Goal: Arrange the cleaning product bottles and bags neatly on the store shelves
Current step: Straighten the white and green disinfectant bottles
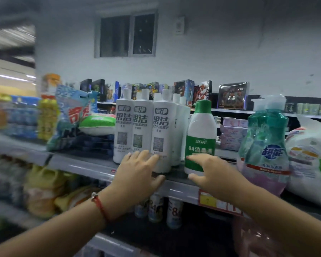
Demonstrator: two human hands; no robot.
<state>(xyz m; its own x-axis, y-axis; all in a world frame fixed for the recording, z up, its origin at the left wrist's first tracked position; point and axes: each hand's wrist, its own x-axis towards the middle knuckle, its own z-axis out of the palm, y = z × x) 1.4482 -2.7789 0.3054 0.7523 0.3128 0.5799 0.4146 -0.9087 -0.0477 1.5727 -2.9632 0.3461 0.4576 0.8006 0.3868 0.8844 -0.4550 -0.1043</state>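
Both forearms reach in from below, left wrist wearing a red string bracelet (100,205). Left hand (137,175) is released, straight fingers pressing the base of the front tall white plastic cleaner bottle (160,138), one of a tight row of matching bottles standing upright on the grey metal store shelf (78,164). Right hand (209,173) is also released, fingertips touching the lower label of the white-and-green disinfectant bottle (200,136), just beside the row. Teal pump-top detergent bottle (265,145) stands to the right, blue washing-powder bag (72,115) leans to the left (edges motion-blurred).
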